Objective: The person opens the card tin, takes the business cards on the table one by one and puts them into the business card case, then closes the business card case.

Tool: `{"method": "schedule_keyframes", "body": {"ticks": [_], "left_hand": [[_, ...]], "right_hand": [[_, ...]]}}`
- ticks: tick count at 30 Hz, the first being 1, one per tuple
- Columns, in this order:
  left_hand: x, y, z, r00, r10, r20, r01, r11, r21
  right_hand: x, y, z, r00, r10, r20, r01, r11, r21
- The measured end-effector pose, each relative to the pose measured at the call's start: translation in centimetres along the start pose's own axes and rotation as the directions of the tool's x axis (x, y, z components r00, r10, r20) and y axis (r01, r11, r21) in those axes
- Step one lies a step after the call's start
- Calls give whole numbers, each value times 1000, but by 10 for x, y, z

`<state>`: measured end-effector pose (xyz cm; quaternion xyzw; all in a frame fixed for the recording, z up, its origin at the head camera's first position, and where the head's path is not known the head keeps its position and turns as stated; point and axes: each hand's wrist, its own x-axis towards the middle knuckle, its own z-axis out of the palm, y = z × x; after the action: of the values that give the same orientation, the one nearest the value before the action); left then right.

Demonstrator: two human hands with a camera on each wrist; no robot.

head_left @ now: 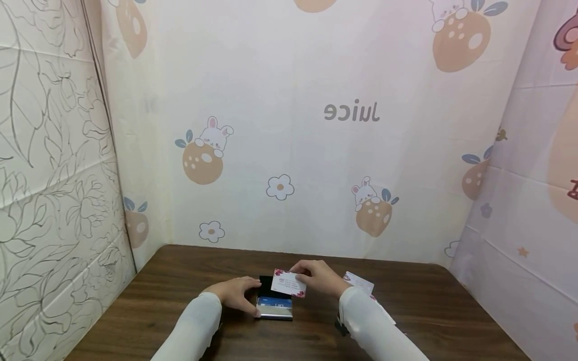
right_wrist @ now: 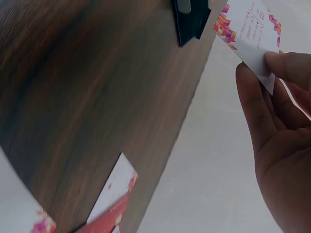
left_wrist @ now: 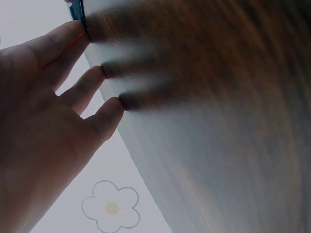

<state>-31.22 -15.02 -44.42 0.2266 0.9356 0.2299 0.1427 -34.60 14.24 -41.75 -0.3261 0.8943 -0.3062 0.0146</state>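
Note:
A small card case (head_left: 275, 317) lies opened on the table, its black lid folded to the far side and a blue card (head_left: 274, 302) inside. At the case's left edge, my left hand (head_left: 234, 293) holds it, thumb at the near corner and forefinger by the lid. In the left wrist view the other fingertips (left_wrist: 114, 104) of that hand reach down to the tabletop. Above the case, my right hand (head_left: 319, 277) pinches a white business card (head_left: 287, 284) with pink-red corners between thumb and fingers. The right wrist view shows the card's printed face (right_wrist: 252, 29).
More printed cards (head_left: 359, 282) lie on the brown wooden table (head_left: 429, 301) to the right, partly hidden by my right forearm. Patterned cloth (head_left: 280, 150) rises behind the table's far edge and along both sides.

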Motion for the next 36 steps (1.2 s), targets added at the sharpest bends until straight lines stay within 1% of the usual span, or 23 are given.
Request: {"method": "schedule_keyframes", "body": {"ticks": [4,11,14,18,20,25,31,34,36], "left_hand": [[1,-1,1,1000,-6,1,6,1000,-3],[0,-2,2,1000,-17,-2,17,1000,-14],[0,-2,3,1000,-6,-11,5,1000,-3],[2,-3,4,1000,17,-25,-17,1000,8],[3,-4,3,1000,18,-23,-18,1000,4],[4,-4,2,1000,18,-14,-18,1000,-6],[2,-2,1,1000,19,-16,-19,1000,2],[1,-1,2,999,27,-22,-27,1000,6],[0,0,2,999,28,-23,-28,1000,6]], "right_hand": [[5,-3,7,1000,-15,15,15,1000,8],[10,-10,17,1000,-9,23,9,1000,23],[11,-13,21,1000,-16,16,16,1000,18],[12,-15,25,1000,-4,17,4,1000,25],[13,-15,27,1000,7,20,-8,1000,28],[15,-13,31,1000,-14,28,14,1000,6],[16,-9,37,997,-62,40,63,998,-28],[16,-8,40,996,-73,50,75,996,-42],[15,-8,41,996,-65,57,68,997,-44]]}}
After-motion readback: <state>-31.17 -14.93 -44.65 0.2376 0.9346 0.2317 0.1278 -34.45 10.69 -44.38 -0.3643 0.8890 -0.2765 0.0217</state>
